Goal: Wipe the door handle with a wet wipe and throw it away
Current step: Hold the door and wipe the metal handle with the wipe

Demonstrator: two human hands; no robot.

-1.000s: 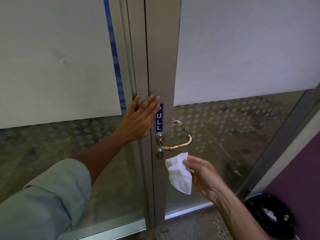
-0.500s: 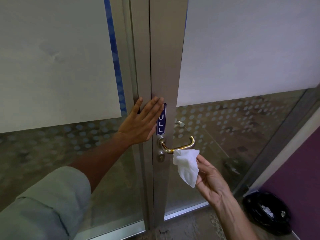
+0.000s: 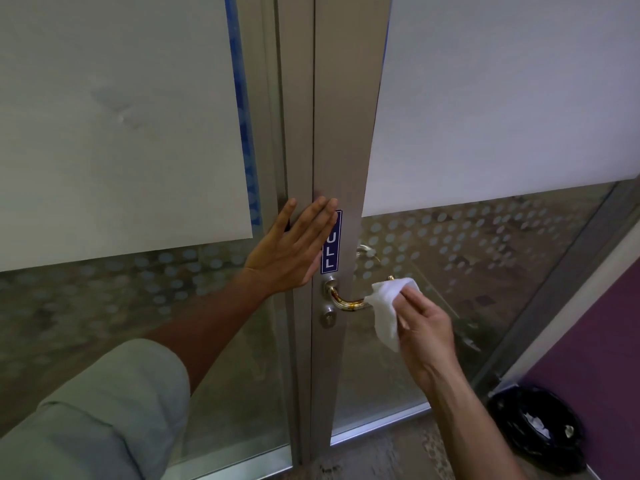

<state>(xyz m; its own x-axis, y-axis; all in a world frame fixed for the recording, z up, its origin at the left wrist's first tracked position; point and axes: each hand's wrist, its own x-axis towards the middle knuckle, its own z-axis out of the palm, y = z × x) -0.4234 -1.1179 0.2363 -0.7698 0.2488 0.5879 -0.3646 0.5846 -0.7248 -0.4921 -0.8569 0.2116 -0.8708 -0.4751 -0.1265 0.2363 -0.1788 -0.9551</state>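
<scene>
A brass lever door handle (image 3: 344, 301) sticks out from the grey metal door frame (image 3: 346, 133), below a blue PULL sign (image 3: 330, 249). My right hand (image 3: 427, 332) holds a white wet wipe (image 3: 388, 306) and presses its upper part over the outer end of the handle. The handle's tip is hidden under the wipe. My left hand (image 3: 294, 249) lies flat with fingers spread on the frame, just left of the sign, holding nothing.
A black bin (image 3: 538, 427) lined with a dark bag, some white waste inside, stands on the floor at the lower right beside a purple wall (image 3: 595, 341). Frosted and dotted glass panels (image 3: 485, 98) flank the frame. A keyhole (image 3: 328, 317) sits under the handle.
My right hand has risen and moved right, bringing the wipe from below the handle onto its outer end. My left hand stays flat on the frame.
</scene>
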